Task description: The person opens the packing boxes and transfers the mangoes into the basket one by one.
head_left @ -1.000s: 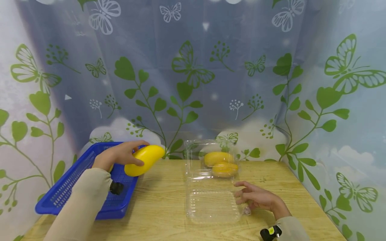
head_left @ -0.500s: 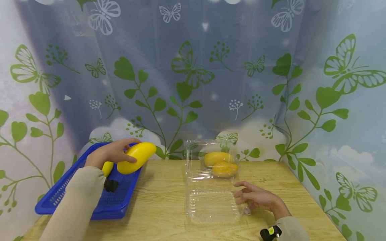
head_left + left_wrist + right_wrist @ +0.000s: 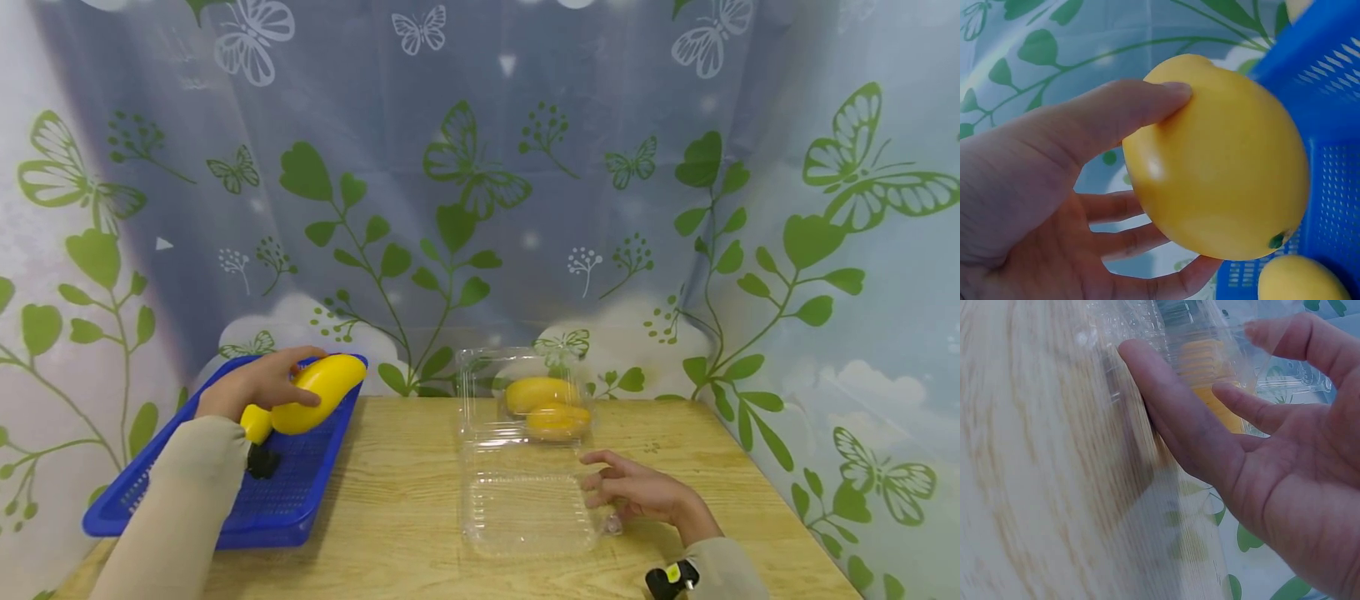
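Observation:
My left hand (image 3: 262, 385) grips a yellow mango (image 3: 322, 393) by its sides, holding it over the blue plastic basket (image 3: 273, 523). In the left wrist view the thumb lies along the top of the mango (image 3: 1222, 162) and the other fingers are below it. A second yellow mango (image 3: 257, 423) is in the basket, partly hidden by the left hand and wrist. My right hand (image 3: 645, 492) stays at the right edge of an opened clear plastic clamshell box (image 3: 532, 521), its fingers loosely extended along the edge in the right wrist view.
Two more mangoes, one behind (image 3: 540, 393) and one in front (image 3: 558, 422), show through the far half of the clear box. A wooden table (image 3: 405, 500) carries everything. A patterned curtain (image 3: 480, 275) hangs along its back.
My left hand has moved left with the mango, from past the basket's right rim to over the basket. More of the second mango shows. The right hand has stayed in place.

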{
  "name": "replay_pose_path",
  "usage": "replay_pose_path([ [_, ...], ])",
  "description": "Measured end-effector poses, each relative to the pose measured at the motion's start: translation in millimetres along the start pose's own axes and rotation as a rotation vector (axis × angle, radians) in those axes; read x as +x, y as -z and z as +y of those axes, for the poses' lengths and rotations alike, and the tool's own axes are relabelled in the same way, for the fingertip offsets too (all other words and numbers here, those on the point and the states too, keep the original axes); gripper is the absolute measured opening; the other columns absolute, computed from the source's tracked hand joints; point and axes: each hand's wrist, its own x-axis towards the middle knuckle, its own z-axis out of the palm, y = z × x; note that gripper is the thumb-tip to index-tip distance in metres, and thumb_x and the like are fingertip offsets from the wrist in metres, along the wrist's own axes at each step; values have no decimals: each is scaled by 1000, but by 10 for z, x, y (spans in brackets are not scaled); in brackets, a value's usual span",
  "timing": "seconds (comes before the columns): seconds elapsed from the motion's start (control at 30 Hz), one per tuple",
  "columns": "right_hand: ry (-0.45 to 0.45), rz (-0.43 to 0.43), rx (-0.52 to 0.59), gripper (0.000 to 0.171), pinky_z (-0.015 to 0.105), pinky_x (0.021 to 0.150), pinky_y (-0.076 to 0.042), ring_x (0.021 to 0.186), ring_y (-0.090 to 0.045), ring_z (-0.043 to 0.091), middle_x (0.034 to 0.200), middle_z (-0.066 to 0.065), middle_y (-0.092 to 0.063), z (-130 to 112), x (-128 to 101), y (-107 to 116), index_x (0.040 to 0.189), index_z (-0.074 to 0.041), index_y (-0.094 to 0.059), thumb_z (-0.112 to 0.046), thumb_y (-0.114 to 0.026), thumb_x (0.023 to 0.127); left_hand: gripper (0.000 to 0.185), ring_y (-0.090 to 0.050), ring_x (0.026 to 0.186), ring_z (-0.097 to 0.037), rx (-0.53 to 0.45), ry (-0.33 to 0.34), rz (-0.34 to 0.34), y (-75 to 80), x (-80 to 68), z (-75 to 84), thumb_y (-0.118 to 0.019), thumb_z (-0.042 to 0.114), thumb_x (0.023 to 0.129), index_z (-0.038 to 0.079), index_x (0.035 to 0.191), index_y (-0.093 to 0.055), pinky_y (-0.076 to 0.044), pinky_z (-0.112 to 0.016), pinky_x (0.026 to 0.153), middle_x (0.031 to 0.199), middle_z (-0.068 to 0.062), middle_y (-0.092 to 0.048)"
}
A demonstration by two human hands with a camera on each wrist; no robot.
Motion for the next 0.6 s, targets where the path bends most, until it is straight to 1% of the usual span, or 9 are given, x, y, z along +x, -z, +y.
replay_pose_path([
  [0.13, -2, 6, 2, 65, 31, 73, -61, 113, -66, 23, 151, 37, -38, 1, 7, -2, 158, 3, -16, -17, -50, 106, 79, -60, 104, -40, 37, 6, 19, -14, 2, -34, -76, 27, 94, 3, 157, -34, -55, -39, 71, 142, -40, -48],
  [0.2, 0, 4, 2, 65, 31, 73, -61, 113, -67, 23, 151, 38, -38, 2, 6, 1, 158, 3, -15, -17, -50, 107, 79, -60, 99, -37, 39, 18, 25, -26, 7, -53, -76, 27, 94, 3, 156, -34, -55, -38, 70, 141, -39, -50],
  [0.3, -2, 2, 1, 64, 31, 74, -62, 112, -67, 22, 150, 37, -39, 5, 5, 3, 158, 3, -16, -18, -49, 108, 80, -60, 98, -36, 39, 45, 30, -52, 19, -101, -77, 28, 93, 3, 156, -34, -56, -39, 71, 139, -37, -52],
  [0.47, -11, 17, -11, 63, 31, 74, -61, 113, -65, 22, 148, 34, -42, 1, 9, -2, 158, 2, -18, -18, -51, 107, 81, -59, 104, -39, 22, 77, 35, -96, 50, -198, -78, 29, 92, 4, 156, -34, -58, -42, 71, 139, -36, -52],
  [0.6, -16, 35, -24, 65, 32, 74, -60, 113, -64, 22, 148, 33, -43, -8, 10, -12, 157, 1, -20, -18, -54, 105, 81, -58, 99, -36, 9, 99, 39, -125, 77, -265, -78, 29, 92, 5, 156, -35, -57, -40, 69, 137, -35, -53],
])
